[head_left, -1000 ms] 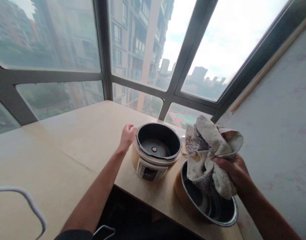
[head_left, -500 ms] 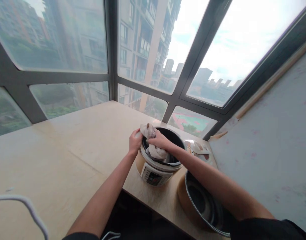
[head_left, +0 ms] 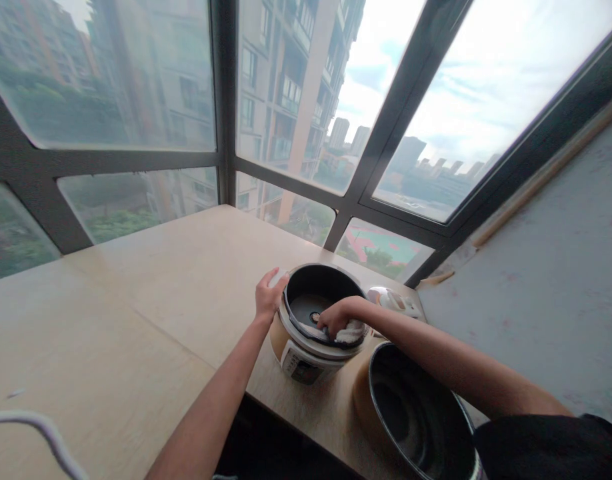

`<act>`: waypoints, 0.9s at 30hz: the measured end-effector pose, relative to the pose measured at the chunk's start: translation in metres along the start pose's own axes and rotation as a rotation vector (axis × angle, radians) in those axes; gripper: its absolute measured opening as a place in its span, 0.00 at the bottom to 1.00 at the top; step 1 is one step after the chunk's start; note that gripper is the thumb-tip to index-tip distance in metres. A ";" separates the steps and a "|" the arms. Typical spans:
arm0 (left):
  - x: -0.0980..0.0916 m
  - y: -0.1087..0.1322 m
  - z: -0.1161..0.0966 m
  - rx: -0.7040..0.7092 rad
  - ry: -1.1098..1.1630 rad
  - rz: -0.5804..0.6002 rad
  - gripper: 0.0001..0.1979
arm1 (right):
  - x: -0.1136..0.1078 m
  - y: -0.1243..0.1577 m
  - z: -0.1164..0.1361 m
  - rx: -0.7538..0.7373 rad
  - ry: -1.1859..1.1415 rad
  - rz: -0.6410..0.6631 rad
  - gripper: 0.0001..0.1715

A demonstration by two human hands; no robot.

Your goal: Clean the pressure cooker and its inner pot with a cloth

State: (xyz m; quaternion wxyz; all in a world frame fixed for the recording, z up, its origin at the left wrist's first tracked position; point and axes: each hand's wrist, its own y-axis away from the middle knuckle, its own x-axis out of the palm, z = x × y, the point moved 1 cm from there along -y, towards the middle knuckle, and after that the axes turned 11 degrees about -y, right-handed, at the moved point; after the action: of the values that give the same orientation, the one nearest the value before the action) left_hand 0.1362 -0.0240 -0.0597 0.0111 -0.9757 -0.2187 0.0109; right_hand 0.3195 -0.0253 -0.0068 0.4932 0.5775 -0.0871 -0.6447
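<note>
A beige pressure cooker base [head_left: 299, 347] with a dark open cavity stands near the wooden counter's front edge. My left hand [head_left: 269, 298] grips its far left rim, fingers curled over the edge. My right hand [head_left: 336, 319] reaches inside the cavity at the near right, closed on a pale crumpled cloth [head_left: 353, 331] pressed against the inner wall. A metal inner pot [head_left: 411, 413] with a dark interior sits to the right, close to me, under my right forearm.
The cooker's white lid [head_left: 393, 300] lies behind the base near the window corner. The wooden counter [head_left: 136, 313] stretches left. Large windows [head_left: 296, 100] run along the back; a grey wall [head_left: 546, 287] stands on the right. A white wire [head_left: 36, 427] shows at bottom left.
My right hand brought the cloth from above the inner pot into the cooker base, then swept it from the far left rim round to the near right side. My left hand stayed on the rim.
</note>
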 end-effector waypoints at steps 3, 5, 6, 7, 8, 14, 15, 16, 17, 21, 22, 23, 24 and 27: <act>0.004 0.003 0.003 -0.128 0.145 0.019 0.26 | 0.006 0.006 -0.012 0.079 0.175 -0.010 0.08; 0.007 0.005 0.006 -0.258 0.313 0.057 0.34 | 0.008 0.009 -0.019 0.099 0.304 -0.101 0.13; 0.008 0.006 0.008 -0.306 0.387 0.072 0.36 | 0.007 0.011 -0.024 0.094 0.364 -0.151 0.15; 0.009 0.006 0.010 -0.331 0.440 0.079 0.37 | 0.005 0.013 -0.028 0.075 0.417 -0.193 0.15; 0.009 0.006 0.011 -0.330 0.469 0.082 0.36 | 0.000 0.014 -0.032 0.045 0.463 -0.222 0.15; 0.007 0.003 0.014 -0.165 0.406 0.236 0.22 | -0.045 0.012 -0.045 -0.371 0.812 -0.245 0.15; 0.007 0.003 0.013 -0.155 0.395 0.248 0.22 | -0.051 0.008 -0.041 -0.484 0.919 -0.265 0.17; 0.007 0.004 0.013 -0.150 0.390 0.247 0.22 | -0.054 0.003 -0.035 -0.583 1.010 -0.286 0.18; 0.007 0.004 0.012 -0.147 0.391 0.242 0.22 | -0.056 -0.003 -0.028 -0.655 1.071 -0.302 0.19; 0.008 0.008 0.008 -0.165 0.395 0.226 0.25 | -0.049 -0.027 0.005 -0.781 1.112 -0.260 0.17; 0.008 0.008 0.008 -0.172 0.391 0.225 0.25 | -0.046 -0.031 0.011 -0.797 1.118 -0.242 0.17; 0.007 0.008 0.007 -0.177 0.385 0.225 0.25 | -0.043 -0.033 0.015 -0.799 1.115 -0.227 0.17; 0.007 0.009 0.006 -0.180 0.378 0.225 0.25 | -0.041 -0.034 0.017 -0.774 1.090 -0.218 0.17; 0.006 0.008 0.004 -0.159 0.348 0.215 0.23 | -0.039 -0.029 0.013 -0.586 0.957 -0.253 0.16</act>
State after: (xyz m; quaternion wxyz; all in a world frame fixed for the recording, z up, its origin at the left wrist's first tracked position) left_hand 0.1445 -0.0284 -0.0642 -0.0296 -0.9784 -0.1084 -0.1736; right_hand 0.2871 0.0118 0.0031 0.5361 0.6501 0.3980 -0.3627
